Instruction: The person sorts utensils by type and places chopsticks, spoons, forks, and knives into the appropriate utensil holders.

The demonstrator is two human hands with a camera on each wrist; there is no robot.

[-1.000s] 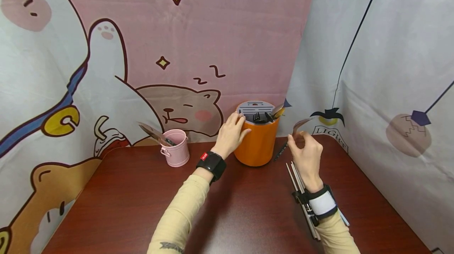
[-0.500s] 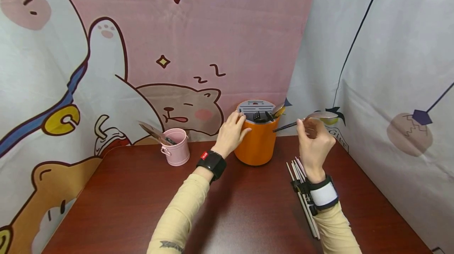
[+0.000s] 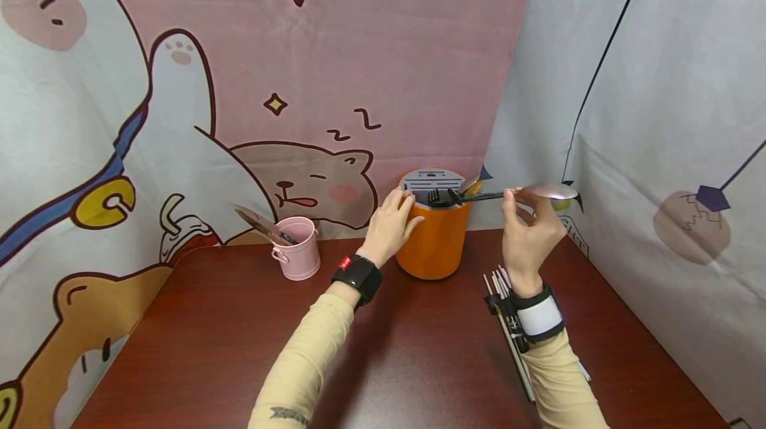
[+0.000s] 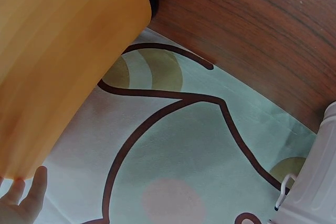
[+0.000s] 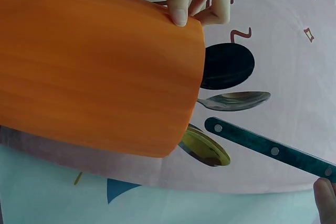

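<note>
My left hand (image 3: pixel 389 219) grips the rim of an orange utensil holder (image 3: pixel 432 246) near the table's back edge. In the right wrist view, its thumb lies outside the wall and the other fingers go over the rim. My right hand (image 3: pixel 531 239) pinches a metal spoon (image 3: pixel 553 191) by its dark, riveted handle (image 5: pixel 274 151). The spoon is held level beside the holder's top, bowl to the right, handle end pointing at the opening. Inside the holder stand a black fork (image 3: pixel 435 197), a black rounded utensil (image 5: pixel 228 66), a metal spoon (image 5: pixel 239 100) and a gold-coloured spoon (image 5: pixel 207 148).
A small pink bucket (image 3: pixel 299 259) with brown-bladed utensils (image 3: pixel 258 224) leaning out stands at the back left. Several thin pale sticks (image 3: pixel 525 379) lie on the table (image 3: pixel 419 362) beneath my right wrist. Printed cloth (image 3: pixel 383 50) hangs right behind the table.
My right hand has lifted the spoon up and rightward, then tipped it from steep to level, its handle end swinging up to the holder's rim. My left hand has stayed in place.
</note>
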